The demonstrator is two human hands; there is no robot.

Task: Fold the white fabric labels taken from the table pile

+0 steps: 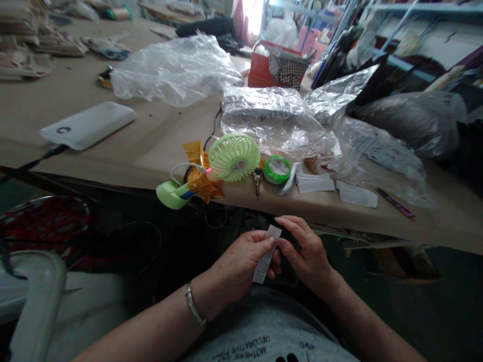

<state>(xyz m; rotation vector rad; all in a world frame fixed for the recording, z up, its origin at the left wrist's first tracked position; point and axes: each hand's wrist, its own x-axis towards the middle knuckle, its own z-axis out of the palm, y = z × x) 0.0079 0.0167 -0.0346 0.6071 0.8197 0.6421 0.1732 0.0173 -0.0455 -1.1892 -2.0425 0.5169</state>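
Note:
Below the table edge, over my lap, both hands pinch a narrow white printed paper label (266, 255). My left hand (241, 264) grips its lower part between thumb and fingers. My right hand (304, 251) holds its upper end from the right. On the table edge just above lie more white labels (315, 183) and another stack (356, 194).
A green handheld fan (232, 158) taped with orange tape hangs over the brown table (151, 146) edge. Beside it are a green tape roll (277, 169), a small tool (258, 181), crumpled plastic bags (287, 120), a white power bank (88, 125) and a red box (264, 68).

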